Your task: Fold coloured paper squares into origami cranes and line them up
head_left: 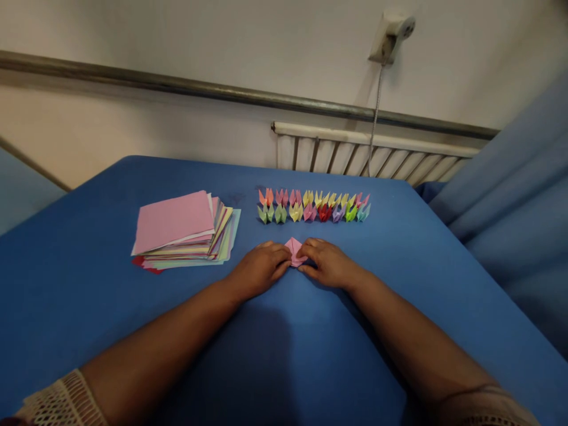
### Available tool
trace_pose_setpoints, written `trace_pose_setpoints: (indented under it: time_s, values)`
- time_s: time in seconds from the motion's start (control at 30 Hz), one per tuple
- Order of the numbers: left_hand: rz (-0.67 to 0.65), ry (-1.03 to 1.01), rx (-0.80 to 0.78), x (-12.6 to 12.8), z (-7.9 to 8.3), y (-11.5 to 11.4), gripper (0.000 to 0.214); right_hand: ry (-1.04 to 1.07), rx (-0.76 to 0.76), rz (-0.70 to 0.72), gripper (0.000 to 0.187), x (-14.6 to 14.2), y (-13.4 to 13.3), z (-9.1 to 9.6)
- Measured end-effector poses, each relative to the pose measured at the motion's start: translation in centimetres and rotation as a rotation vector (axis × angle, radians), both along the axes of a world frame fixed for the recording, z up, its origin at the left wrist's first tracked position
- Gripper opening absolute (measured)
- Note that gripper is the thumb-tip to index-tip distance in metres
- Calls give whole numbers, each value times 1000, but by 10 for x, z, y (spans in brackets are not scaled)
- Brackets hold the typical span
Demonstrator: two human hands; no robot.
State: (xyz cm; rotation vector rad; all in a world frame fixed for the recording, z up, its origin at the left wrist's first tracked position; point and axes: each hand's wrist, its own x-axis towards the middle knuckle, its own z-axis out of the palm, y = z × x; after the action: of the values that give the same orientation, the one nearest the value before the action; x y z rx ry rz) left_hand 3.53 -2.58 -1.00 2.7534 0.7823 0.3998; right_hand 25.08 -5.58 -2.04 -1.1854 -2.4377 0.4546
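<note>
A small pink folded paper (294, 247) lies on the blue table, with creases showing on its upper part. From the left, my left hand (262, 266) grips its edge between thumb and fingers. My right hand (329, 263) has its fingers closed on the paper's right side, the thumb low and the index finger over the surface. Both hands cover parts of the paper's sides. Just beyond them stand two rows of small folded paper cranes (309, 213) in pink, yellow, green, red, purple and blue.
A thick stack of coloured paper sheets (175, 222), pink on top, lies left of my hands. Behind the blue table (186, 174) are a metal rail (213, 90), a radiator (328, 133) and a wall socket (390, 38) with a hanging cord. A blue curtain (510, 195) hangs at the right.
</note>
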Motion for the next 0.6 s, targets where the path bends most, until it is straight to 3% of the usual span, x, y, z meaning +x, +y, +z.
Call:
trace_pose_setpoints:
  time_s: [0.23,0.6]
  values:
    - [38,-46,-85,-2,-6,5,16,21,-11,-51,5,-4,1,-4]
    - [203,-134,-85,3,-14,7,15,86,-75,-245,12,-10,4,-13]
